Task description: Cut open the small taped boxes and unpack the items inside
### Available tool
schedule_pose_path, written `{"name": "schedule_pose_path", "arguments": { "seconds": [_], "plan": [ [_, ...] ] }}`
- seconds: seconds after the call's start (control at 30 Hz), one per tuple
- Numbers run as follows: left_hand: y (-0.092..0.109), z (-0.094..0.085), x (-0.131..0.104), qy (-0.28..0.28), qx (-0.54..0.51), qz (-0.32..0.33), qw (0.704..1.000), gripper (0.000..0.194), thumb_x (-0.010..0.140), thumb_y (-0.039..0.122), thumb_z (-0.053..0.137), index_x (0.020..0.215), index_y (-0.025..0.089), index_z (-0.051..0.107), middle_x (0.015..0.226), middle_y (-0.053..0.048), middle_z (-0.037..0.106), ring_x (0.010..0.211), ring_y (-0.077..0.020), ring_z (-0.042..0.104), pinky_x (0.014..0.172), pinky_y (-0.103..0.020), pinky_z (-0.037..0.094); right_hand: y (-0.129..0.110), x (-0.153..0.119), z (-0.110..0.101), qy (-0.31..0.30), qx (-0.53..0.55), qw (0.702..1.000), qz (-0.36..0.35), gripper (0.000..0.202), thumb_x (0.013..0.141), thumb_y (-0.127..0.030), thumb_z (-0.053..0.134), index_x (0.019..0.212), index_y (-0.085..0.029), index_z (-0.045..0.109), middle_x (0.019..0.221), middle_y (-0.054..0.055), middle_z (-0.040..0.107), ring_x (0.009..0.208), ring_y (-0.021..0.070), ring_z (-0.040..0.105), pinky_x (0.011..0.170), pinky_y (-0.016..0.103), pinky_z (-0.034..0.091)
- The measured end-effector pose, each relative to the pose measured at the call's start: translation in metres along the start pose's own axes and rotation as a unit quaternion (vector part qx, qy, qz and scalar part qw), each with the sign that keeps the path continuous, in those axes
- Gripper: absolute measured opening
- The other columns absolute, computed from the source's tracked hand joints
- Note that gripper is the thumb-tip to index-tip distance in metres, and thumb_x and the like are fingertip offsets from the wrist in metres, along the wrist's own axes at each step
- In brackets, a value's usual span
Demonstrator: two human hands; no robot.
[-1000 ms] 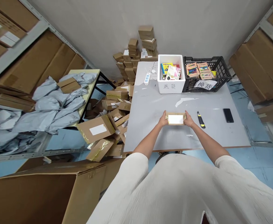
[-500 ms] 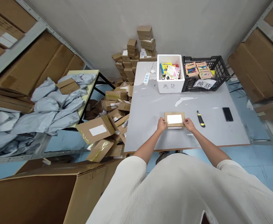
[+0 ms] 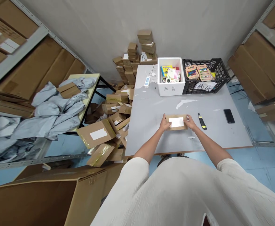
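A small brown cardboard box (image 3: 177,126) with a white label on its upper face is held between both hands over the front part of the grey table (image 3: 146,125). My left hand (image 3: 165,122) grips its left end, thumb on the face near the label. At the right end, the fingers of my right hand (image 3: 190,121) are closed on the edge. A black and yellow cutter knife (image 3: 202,121) lies to the right of my right hand, and a black phone (image 3: 229,116) lies farther right.
At the table's back stand a white bin (image 3: 171,90) of books and a black crate (image 3: 224,73) of packs, beside a power strip (image 3: 147,82). Cardboard boxes (image 3: 97,134) are heaped left of the table. Grey parcels (image 3: 48,110) cover a side table; a large open carton (image 3: 87,194) is lower left.
The box has tilted, so its labelled face shows more fully and its front side no longer shows. My left thumb has come onto the labelled face.
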State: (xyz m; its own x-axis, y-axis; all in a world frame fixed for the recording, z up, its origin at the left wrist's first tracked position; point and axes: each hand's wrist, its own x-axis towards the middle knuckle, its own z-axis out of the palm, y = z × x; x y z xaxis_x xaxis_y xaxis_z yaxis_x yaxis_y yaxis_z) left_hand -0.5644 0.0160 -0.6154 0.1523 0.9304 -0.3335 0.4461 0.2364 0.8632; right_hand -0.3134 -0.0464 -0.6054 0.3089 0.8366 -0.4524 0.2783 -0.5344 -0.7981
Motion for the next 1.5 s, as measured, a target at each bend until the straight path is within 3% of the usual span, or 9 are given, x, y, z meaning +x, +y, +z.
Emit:
{"name": "schedule_pose_path", "arguments": {
  "seconds": [0.23,0.43,0.53,0.63,0.77,0.93,1.1,1.3,1.5],
  "plan": [
    [0.019,0.004,-0.003,0.051,0.003,0.008,0.999,0.069,0.102,0.040,0.069,0.164,0.022,0.044,0.138,-0.013,0.064,0.126,-0.0257,0.065,0.111,-0.035,0.050,0.004,0.008,-0.012,0.105,0.011,0.994,-0.027,0.074,0.093,-0.056,0.060,0.156,-0.017,0.054,0.134,0.016,0.072,0.119,0.0294,0.070,0.106,0.040,0.056],
    [0.008,0.007,-0.015,0.047,0.113,0.001,0.993,0.054,0.100,0.023,0.063,0.154,0.023,0.051,0.126,-0.012,0.068,0.124,-0.0280,0.065,0.107,-0.041,0.052,0.031,0.000,-0.009,0.077,-0.011,0.997,0.023,0.050,0.087,-0.048,0.069,0.127,-0.017,0.070,0.105,0.010,0.078,0.096,0.0284,0.073,0.093,0.040,0.058],
    [0.010,0.005,-0.023,0.068,0.212,0.075,0.972,0.052,0.099,0.022,0.063,0.150,0.026,0.055,0.143,-0.014,0.063,0.135,-0.0320,0.060,0.112,-0.045,0.049,0.038,-0.001,-0.008,0.091,-0.012,0.996,-0.004,0.041,0.086,-0.046,0.070,0.116,-0.018,0.073,0.108,0.011,0.079,0.102,0.0288,0.073,0.098,0.041,0.057],
    [0.019,0.003,-0.030,0.027,0.291,0.150,0.945,0.044,0.100,0.015,0.055,0.143,0.026,0.062,0.142,-0.014,0.064,0.135,-0.0335,0.057,0.114,-0.046,0.046,0.037,0.001,-0.007,0.104,-0.016,0.994,-0.024,0.036,0.084,-0.043,0.069,0.111,-0.020,0.076,0.111,0.011,0.080,0.109,0.0301,0.072,0.103,0.043,0.055],
    [0.032,0.002,-0.038,0.006,0.328,0.148,0.933,0.041,0.106,0.023,0.050,0.145,0.025,0.062,0.141,-0.016,0.066,0.136,-0.0350,0.057,0.115,-0.048,0.044,0.028,0.005,-0.004,0.113,0.003,0.992,-0.050,0.036,0.087,-0.045,0.064,0.110,-0.021,0.078,0.115,0.012,0.080,0.115,0.0319,0.070,0.109,0.047,0.054],
    [0.047,-0.005,-0.037,0.038,0.281,0.081,0.955,0.039,0.110,0.036,0.051,0.144,0.021,0.062,0.143,-0.018,0.067,0.141,-0.0368,0.057,0.119,-0.053,0.041,-0.001,0.004,0.014,0.112,0.020,0.984,-0.136,0.052,0.099,-0.059,0.049,0.116,-0.021,0.080,0.128,0.015,0.076,0.129,0.0334,0.063,0.118,0.051,0.048],
    [0.059,-0.015,-0.033,0.076,0.150,0.152,0.974,0.045,0.107,0.042,0.061,0.148,0.024,0.059,0.150,-0.014,0.064,0.140,-0.0317,0.059,0.119,-0.046,0.046,-0.032,-0.004,0.051,0.067,-0.010,0.972,-0.224,0.043,0.099,-0.062,0.057,0.115,-0.029,0.080,0.140,0.011,0.067,0.142,0.0335,0.054,0.126,0.053,0.042],
    [0.033,-0.055,-0.035,0.147,0.141,0.153,0.967,0.054,0.099,0.027,0.068,0.152,0.024,0.060,0.141,-0.015,0.063,0.132,-0.0319,0.062,0.117,-0.047,0.049,-0.047,-0.010,0.082,0.083,-0.035,0.984,-0.152,0.030,0.080,-0.045,0.073,0.103,-0.028,0.067,0.134,0.011,0.066,0.131,0.0344,0.058,0.116,0.055,0.048],
    [-0.001,-0.089,-0.041,0.172,0.133,0.139,0.966,0.041,0.102,0.024,0.061,0.141,0.028,0.072,0.138,-0.013,0.060,0.123,-0.0312,0.065,0.111,-0.046,0.054,-0.068,-0.019,0.107,-0.007,0.044,0.989,-0.144,0.034,0.079,-0.046,0.066,0.106,-0.029,0.053,0.123,0.006,0.071,0.102,0.0254,0.070,0.095,0.042,0.057]
  ]
}}
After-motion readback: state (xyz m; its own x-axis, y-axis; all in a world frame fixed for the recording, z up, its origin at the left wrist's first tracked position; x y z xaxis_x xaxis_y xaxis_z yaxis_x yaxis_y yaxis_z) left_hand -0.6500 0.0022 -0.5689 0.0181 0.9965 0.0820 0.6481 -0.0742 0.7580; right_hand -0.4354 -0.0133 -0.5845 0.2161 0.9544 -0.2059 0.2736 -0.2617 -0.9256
